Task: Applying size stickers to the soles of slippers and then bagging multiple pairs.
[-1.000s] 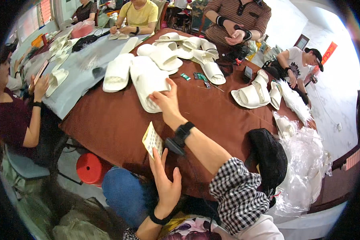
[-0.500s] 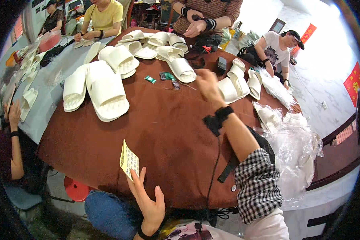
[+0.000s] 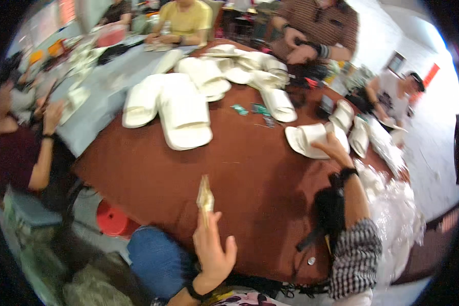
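In my left hand (image 3: 214, 250), above the near part of the table, is a folded yellowish sticker sheet (image 3: 205, 196). Its fingers are closed on the lower end, and the sheet appears nearly edge-on. My right hand (image 3: 336, 150) reaches to the right side of the table and grips a white slipper (image 3: 303, 140), its thumb by the strap; some fingers are hidden behind the slipper. Another white slipper (image 3: 359, 136) lies just right of that hand, and one more (image 3: 342, 115) lies behind it.
A pair of white slippers (image 3: 186, 115) lies left of centre on the brown table (image 3: 153, 173), with several more behind. Small green packets (image 3: 260, 109) lie mid-table. Clear plastic bags (image 3: 392, 214) crowd the right edge. Co-workers sit around; a red stool (image 3: 112, 218) stands lower left.
My right hand has come nearer and right, onto a slipper, which has turned with its toe to the left. The sticker sheet has turned edge-on. The whole view has shifted.
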The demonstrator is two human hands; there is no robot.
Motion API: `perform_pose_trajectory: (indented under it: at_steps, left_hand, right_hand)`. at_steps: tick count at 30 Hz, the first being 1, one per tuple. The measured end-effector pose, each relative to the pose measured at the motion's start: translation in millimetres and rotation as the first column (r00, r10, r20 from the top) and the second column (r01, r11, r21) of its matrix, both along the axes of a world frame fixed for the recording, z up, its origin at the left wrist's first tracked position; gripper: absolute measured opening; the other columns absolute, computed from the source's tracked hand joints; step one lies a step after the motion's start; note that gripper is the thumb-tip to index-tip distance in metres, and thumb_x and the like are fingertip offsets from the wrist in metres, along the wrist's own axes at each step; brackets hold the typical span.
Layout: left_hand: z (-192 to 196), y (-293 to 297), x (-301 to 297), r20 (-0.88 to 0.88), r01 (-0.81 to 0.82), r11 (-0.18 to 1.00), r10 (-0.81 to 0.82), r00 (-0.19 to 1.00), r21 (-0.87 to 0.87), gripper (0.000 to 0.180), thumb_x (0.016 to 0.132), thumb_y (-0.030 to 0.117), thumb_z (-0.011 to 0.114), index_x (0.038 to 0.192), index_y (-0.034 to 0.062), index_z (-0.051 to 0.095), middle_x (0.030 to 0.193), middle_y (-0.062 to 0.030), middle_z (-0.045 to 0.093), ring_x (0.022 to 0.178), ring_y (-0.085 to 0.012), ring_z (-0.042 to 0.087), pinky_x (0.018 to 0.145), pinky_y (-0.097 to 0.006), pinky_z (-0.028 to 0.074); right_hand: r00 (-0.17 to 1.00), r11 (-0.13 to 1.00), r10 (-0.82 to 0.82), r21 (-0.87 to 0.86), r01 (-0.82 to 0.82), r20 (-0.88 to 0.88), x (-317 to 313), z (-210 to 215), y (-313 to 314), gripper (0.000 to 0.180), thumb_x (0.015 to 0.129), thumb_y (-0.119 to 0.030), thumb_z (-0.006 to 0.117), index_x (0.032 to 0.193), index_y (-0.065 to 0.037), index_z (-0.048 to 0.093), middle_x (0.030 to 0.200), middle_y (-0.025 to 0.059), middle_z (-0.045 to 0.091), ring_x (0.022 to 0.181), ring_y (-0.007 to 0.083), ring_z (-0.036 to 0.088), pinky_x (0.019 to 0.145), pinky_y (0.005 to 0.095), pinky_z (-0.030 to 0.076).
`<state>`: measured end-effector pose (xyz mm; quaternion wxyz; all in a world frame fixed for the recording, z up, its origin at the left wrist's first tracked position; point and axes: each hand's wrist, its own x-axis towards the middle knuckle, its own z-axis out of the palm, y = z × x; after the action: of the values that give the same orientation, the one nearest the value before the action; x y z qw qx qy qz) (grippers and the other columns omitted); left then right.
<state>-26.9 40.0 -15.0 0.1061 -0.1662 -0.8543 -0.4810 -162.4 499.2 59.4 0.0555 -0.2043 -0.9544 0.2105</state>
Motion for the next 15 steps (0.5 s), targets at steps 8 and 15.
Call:
perform_pose_trajectory:
  at_steps: [8,15]
  left_hand:
    - [-4.7,-1.0,2.2,-0.021,0.043,0.99,-0.04,0.999,0.133,0.083,0.09,0.013,0.065,0.159,-0.0061,0.022,0.164,-0.0297,0.023,0.145,-0.0443,0.036,0.115,-0.051,0.032]
    - [-0.6,-8.3,14.1,-0.149,0.029,0.983,-0.002,0.989,0.182,0.085,0.091,0.018,0.07,0.156,-0.0093,0.021,0.163,-0.0377,0.015,0.148,-0.0558,0.022,0.121,-0.058,0.022]
  right_hand:
    - [0.88,0.899,0.432,0.017,-0.438,-0.195,68.9,-18.9,-170.6,0.054,0.078,-0.018,0.085,0.118,0.003,0.056,0.101,0.02,0.069,0.094,0.0293,0.069,0.08,0.0397,0.055]
    - [0.896,0.838,0.365,-0.329,-0.435,-0.255,162.1,-6.9,-311.9,0.059,0.09,-0.005,0.071,0.143,0.007,0.048,0.122,0.0305,0.062,0.104,0.0438,0.067,0.084,0.0435,0.057]
